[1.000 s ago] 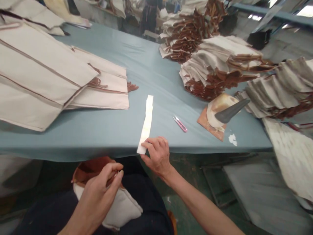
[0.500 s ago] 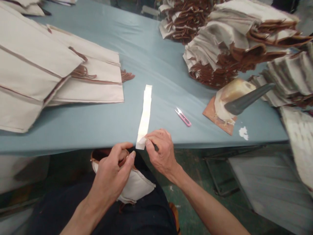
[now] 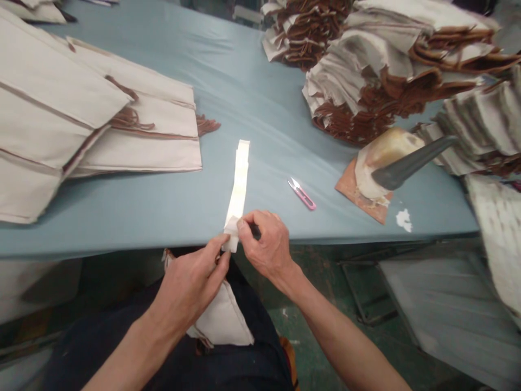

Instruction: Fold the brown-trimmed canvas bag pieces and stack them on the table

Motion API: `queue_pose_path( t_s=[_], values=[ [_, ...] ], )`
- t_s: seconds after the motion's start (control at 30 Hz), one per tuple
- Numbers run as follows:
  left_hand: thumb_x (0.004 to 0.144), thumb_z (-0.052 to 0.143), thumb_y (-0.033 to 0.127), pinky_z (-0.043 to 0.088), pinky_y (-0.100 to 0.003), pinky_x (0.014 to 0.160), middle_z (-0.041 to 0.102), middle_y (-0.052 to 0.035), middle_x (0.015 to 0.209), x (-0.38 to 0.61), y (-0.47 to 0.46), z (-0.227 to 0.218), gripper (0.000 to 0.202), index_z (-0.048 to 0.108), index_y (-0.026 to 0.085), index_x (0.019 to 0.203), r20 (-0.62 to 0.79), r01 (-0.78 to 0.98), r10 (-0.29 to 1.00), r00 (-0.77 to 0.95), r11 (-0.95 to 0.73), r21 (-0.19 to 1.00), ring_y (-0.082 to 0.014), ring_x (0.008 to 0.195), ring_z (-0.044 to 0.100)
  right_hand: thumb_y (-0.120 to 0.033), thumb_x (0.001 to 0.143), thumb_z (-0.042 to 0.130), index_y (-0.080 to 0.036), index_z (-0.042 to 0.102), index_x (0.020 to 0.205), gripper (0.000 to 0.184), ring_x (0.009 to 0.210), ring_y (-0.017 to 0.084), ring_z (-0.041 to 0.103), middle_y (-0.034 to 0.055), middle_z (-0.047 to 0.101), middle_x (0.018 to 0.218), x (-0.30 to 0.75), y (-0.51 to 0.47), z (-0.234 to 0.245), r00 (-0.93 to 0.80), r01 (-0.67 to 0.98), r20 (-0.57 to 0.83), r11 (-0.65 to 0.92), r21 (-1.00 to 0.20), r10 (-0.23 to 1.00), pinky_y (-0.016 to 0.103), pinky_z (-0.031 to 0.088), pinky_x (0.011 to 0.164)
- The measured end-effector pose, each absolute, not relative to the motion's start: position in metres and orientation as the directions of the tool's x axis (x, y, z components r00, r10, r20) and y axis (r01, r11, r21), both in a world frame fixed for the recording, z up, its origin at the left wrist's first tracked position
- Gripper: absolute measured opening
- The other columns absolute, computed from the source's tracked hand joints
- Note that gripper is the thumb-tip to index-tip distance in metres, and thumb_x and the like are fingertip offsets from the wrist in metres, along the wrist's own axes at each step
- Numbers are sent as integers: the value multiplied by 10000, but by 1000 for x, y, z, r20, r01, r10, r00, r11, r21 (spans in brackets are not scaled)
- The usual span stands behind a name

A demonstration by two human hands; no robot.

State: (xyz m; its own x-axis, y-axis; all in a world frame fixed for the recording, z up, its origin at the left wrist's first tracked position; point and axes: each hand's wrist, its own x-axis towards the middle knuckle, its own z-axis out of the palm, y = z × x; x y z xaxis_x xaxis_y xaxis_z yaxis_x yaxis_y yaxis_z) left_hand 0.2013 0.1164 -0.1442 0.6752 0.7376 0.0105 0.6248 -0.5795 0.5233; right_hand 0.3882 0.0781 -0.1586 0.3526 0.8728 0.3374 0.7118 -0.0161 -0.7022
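Note:
A narrow stack of white paper strips (image 3: 241, 176) lies on the blue-covered table, its near end at the front edge. My right hand (image 3: 266, 241) pinches a raised white slip at that end between thumb and forefinger. My left hand (image 3: 195, 282) is closed, with thumb and forefinger at the strips' near corner; its other fingers are hidden. Below it, an off-white cloth piece (image 3: 223, 320) with stitched edges rests on my lap, partly covered by the hand. Pink thread snips (image 3: 302, 194) lie to the right of the strips.
Off-white sewn cloth panels (image 3: 154, 146) with brown cords lie at the left. Bundled cloth pieces with brown trim (image 3: 350, 92) are piled at the back right. A whitish pot with a dark handle (image 3: 385, 168) stands on a brown board, beside a white smear (image 3: 404, 219).
My left hand has moved up and right to the near end of the strips, and the cloth on my lap has shifted. My right hand has moved slightly left, lifting the slip further.

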Motion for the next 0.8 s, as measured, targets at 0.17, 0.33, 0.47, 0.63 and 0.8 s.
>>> queue_pose_path(
  t_s=[0.17, 0.33, 0.47, 0.63, 0.8],
  values=[
    [1105, 466, 393, 617, -415, 702, 905, -63, 940, 206, 125, -139, 533, 619, 228, 1588, -148, 706, 717, 681, -589, 393, -386, 896, 886, -384, 1014, 607, -255, 593, 793, 256, 621, 165, 615, -25, 703, 691, 402, 93, -153, 411, 649, 238, -99, -754, 880, 295, 417, 656],
    [1122, 518, 360, 631, -386, 719, 909, -103, 961, 217, 129, -129, 482, 639, 217, 1566, -265, 745, 701, 662, -577, 334, -373, 922, 889, -408, 999, 582, -261, 547, 780, 266, 579, 153, 601, -46, 651, 651, 430, 127, -144, 434, 591, 227, -85, -802, 872, 275, 430, 604],
    [1139, 527, 333, 662, -430, 762, 909, -87, 971, 223, 131, -124, 440, 637, 240, 1554, -313, 758, 692, 651, -566, 325, -396, 966, 885, -328, 967, 613, -253, 556, 773, 216, 647, 161, 643, -37, 662, 690, 465, 181, -130, 459, 573, 258, -62, -817, 850, 282, 470, 666],
    [1161, 496, 347, 670, -463, 776, 900, -106, 963, 225, 138, -121, 382, 668, 247, 1487, -374, 752, 653, 659, -576, 320, -413, 964, 882, -249, 996, 614, -232, 564, 811, 193, 614, 125, 634, -42, 647, 697, 505, 260, -117, 501, 528, 254, -60, -847, 827, 250, 506, 653],
    [1166, 446, 306, 670, -497, 769, 892, -107, 943, 224, 142, -122, 386, 680, 250, 1468, -392, 736, 623, 677, -578, 351, -431, 939, 880, -289, 1062, 548, -243, 515, 850, 220, 675, 141, 640, -22, 617, 725, 538, 328, -117, 566, 477, 267, -45, -878, 780, 232, 524, 590]
  ],
)
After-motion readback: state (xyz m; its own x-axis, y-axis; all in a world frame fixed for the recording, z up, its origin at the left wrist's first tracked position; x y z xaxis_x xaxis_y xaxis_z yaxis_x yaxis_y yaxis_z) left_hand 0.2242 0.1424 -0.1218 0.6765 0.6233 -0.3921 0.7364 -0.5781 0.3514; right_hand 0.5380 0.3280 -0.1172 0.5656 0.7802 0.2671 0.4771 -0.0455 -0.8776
